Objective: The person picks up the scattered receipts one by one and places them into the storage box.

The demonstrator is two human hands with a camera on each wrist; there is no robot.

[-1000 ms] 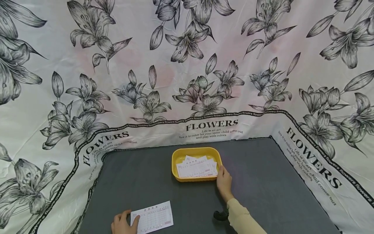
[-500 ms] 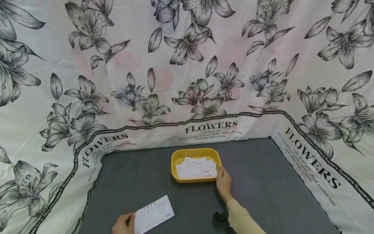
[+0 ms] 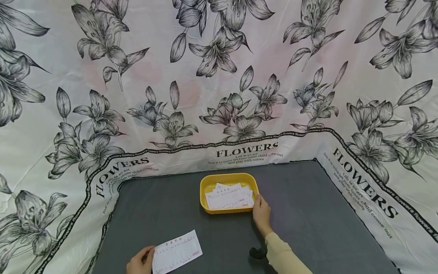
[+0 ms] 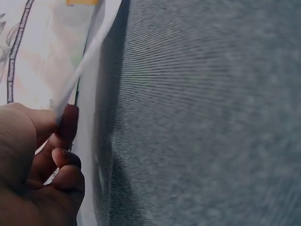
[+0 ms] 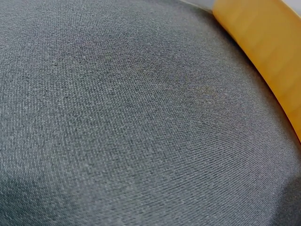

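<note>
In the head view my left hand pinches the left edge of a white printed slip with a table grid on it. Seen from the left wrist, thumb and index finger nip the paper edge-on, raised over the grey cloth. A yellow plastic tray sits further back, holding several similar slips in a loose overlapping pile. My right hand grips its front right corner, thumb at the rim. From the right wrist only the tray's outer wall shows; that hand is out of frame.
Dark grey cloth covers the table. White flower-printed fabric rises behind it and along both sides. A small black object sticks out beside the right sleeve.
The left hand has shifted from lying over the slip's left edge to pinching it, and the slip has turned and lifted a little. Right hand and tray have stayed put.
</note>
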